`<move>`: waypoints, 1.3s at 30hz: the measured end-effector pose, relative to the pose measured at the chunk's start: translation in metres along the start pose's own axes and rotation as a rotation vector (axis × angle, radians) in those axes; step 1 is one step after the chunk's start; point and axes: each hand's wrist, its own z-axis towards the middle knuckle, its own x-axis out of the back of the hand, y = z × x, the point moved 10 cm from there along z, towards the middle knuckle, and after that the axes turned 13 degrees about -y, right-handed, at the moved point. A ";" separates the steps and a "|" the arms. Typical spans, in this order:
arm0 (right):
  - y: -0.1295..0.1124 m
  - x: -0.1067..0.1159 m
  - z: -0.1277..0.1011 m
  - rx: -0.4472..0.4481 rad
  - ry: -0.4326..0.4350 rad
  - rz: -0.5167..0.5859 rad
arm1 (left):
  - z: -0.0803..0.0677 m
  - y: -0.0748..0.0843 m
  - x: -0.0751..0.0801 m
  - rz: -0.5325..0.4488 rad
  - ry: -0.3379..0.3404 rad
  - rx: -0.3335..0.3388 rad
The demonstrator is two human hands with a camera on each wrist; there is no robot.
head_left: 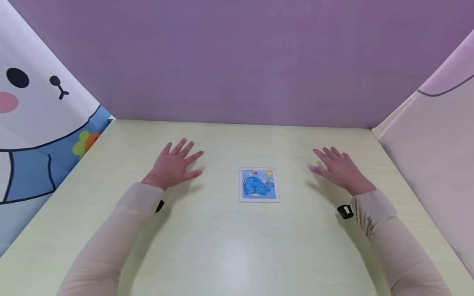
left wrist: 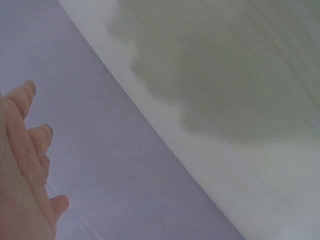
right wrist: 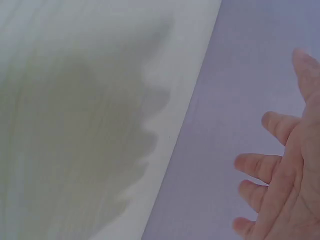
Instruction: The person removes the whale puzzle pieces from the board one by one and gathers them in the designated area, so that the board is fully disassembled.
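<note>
A small square puzzle board (head_left: 259,185) lies flat near the middle of the pale yellow-green bench (head_left: 229,255), its picture of a blue whale facing up inside a white frame. The left hand (head_left: 173,166) is spread palm-down to the left of the board, well apart from it, fingers straight and fanned toward the far wall — its grip is wide and holds nothing. The right hand (head_left: 338,168) mirrors it on the other side of the board, also well apart, fingers straight and splayed, grip wide and holding nothing. The puzzle board sits between the two hands, a little nearer the person than the fingertips. Whether the palms press on the bench or hover just above it cannot be told; the wrist views show each hand's shadow falling on the wood. Both forearms are covered by sheer beige sleeves (head_left: 122,230), each with a small black clip at the wrist. A plain purple wall (head_left: 237,61) closes the far edge of the bench — a cloth with a cartoon rabbit (head_left: 33,107) hangs on the left, a pale pink cloth (head_left: 433,148) on the right
</note>
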 end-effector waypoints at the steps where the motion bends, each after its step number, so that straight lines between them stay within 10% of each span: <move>1: -0.002 0.001 0.001 0.011 0.007 0.000 | 0.001 0.006 0.002 0.002 0.001 -0.015; 26: -0.043 -0.008 0.038 -0.021 -0.040 0.108 | 0.032 0.136 -0.007 -0.019 -0.212 -0.385; 39: -0.082 -0.013 0.066 0.051 -0.073 0.020 | 0.042 0.159 -0.028 -0.017 -0.352 -0.406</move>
